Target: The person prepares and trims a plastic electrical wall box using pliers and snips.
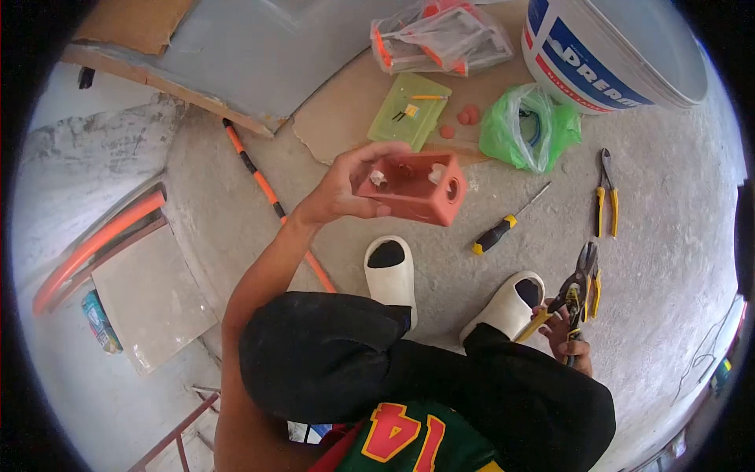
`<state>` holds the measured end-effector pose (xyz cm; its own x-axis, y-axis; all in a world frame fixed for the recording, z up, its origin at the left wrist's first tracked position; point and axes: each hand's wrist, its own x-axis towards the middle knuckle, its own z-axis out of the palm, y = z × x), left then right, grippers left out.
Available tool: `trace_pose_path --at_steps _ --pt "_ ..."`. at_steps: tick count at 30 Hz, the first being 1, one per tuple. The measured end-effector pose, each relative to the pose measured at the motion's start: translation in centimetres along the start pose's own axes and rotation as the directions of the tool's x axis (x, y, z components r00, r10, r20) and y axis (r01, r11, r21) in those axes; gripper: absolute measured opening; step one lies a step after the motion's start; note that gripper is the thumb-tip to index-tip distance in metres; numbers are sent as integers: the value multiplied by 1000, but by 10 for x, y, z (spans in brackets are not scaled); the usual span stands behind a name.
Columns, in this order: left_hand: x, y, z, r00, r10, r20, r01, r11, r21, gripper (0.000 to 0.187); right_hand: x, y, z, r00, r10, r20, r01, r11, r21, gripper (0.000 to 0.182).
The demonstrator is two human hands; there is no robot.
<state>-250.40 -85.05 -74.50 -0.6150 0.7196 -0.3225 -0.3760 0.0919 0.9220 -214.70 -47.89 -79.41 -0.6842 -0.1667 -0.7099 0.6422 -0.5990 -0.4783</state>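
My left hand [342, 187] grips an orange-red plastic electrical box [417, 206] by one end, its open side tilted up toward me. Whitish bits show inside it, and a round hole is in the near end wall. Low at the right, my right hand [568, 337] is closed around a pair of snips [576, 293] with yellow and black handles spread apart. Just beyond them, partly covered, lie yellow-handled pliers [596, 295] on the floor. Farther up are diagonal cutters [606, 200]. A screwdriver [498, 232] rests between the box and the right hand.
A green tray [405, 118] holds small items. Near it are orange round pieces [468, 115], a green plastic bag [554, 130], a large white bucket [598, 55] and clear bags [440, 39]. Orange conduit [267, 185] lies at the left. My white shoes [391, 279] stand below the box.
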Motion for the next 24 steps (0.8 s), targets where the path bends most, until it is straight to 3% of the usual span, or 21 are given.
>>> trace_pose_path --at_steps 3,9,15,18,24 --pt "0 14 5 978 209 -13 -190 909 370 84 0 0 -12 993 -45 -110 37 996 -81 111" --pt "-2 40 34 829 556 60 -473 639 607 71 15 -4 -18 981 -156 -117 132 973 -191 111" --pt "2 50 43 704 684 190 -623 467 627 73 20 -22 5 980 -183 -79 152 942 -298 111" --pt "-1 52 47 681 710 180 -636 452 625 74 23 -18 -3 978 -198 -65 165 927 -337 109" --pt "-3 42 43 720 692 51 -601 585 544 74 27 -19 -3 978 -209 -18 188 912 -365 105"
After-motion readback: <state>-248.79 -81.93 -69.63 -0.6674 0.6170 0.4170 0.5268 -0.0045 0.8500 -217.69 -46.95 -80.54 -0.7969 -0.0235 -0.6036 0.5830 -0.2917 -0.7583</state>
